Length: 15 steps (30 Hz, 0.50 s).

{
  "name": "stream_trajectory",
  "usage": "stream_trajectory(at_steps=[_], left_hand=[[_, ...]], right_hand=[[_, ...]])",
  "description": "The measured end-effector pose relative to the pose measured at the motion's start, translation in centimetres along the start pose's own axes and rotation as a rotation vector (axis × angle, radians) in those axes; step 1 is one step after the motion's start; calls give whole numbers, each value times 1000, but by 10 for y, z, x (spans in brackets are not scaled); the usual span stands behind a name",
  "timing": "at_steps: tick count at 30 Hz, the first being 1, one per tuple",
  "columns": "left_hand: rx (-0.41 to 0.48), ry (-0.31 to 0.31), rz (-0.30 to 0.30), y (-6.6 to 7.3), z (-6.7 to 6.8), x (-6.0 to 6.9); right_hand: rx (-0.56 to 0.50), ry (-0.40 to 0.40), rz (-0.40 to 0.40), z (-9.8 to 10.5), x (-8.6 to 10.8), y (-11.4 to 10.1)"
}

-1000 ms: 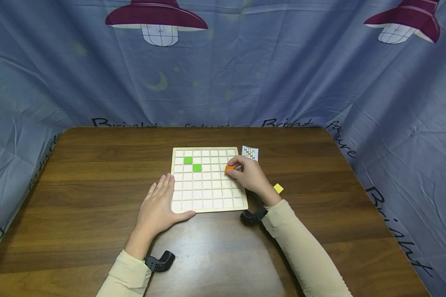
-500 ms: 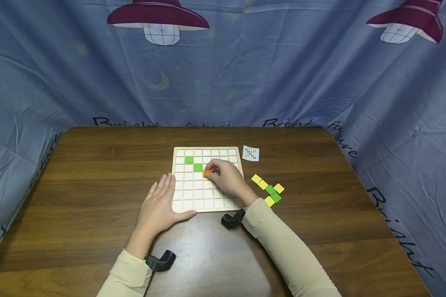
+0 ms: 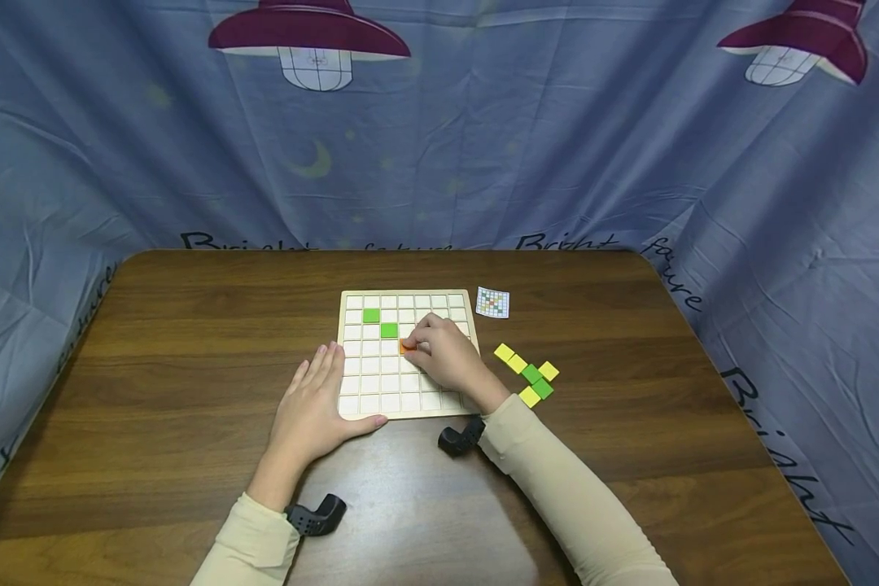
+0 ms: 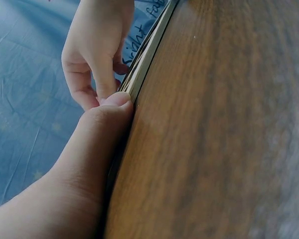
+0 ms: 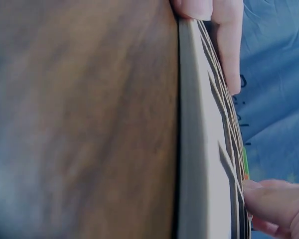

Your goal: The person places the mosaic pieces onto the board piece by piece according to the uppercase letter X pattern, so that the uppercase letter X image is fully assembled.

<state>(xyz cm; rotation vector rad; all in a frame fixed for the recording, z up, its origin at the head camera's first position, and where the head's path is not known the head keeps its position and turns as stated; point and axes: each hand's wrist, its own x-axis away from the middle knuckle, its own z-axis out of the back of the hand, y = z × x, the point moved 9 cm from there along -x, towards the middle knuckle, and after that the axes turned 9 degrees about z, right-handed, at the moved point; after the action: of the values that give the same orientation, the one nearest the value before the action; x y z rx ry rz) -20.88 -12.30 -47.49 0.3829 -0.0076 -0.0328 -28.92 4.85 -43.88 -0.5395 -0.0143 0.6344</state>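
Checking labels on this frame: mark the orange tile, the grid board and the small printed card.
Orange tile (image 3: 403, 348): head view, on its uncovered left side.
Grid board (image 3: 390, 365): head view, on a bare white square.
Printed card (image 3: 492, 303): head view, middle of its printed face.

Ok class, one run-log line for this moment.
left hand: touches board; right hand: pinches orange tile; green tiles: two on board
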Motion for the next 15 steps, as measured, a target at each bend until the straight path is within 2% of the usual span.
stream_trajectory(at_steps=[4,8,11,15], left_hand=[[3,4,-4,0,0,0],[4,5,-4,0,0,0],[5,5,-2,0,0,0],[6,8,-2,0,1,0]], right_hand=[[30,-6,18,5,8,0],[6,9,20,15,21,6],[-2,28,4,28,35,16],[34,37,-57,49,60,37]])
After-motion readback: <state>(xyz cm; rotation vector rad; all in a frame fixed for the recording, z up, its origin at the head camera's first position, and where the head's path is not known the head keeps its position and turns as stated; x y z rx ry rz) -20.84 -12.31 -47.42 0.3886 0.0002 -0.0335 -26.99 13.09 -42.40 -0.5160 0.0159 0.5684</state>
